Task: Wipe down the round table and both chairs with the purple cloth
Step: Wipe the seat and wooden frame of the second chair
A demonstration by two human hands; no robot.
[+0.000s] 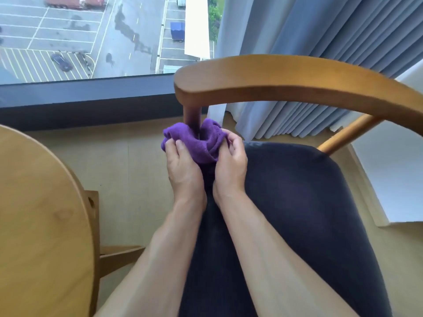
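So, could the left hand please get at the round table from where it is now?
Probably yes: the left hand holds the cloth at the chair post, and only open floor lies between it and the table.

Two bare forearms are seen entering from the lower edge, each ending in a hand: the left hand (183, 170) and the right hand (231, 165). No sleeves, gloves, rings or watches are worn on the visible parts. Short, unpainted fingernails are shown on the fingers (180, 146).
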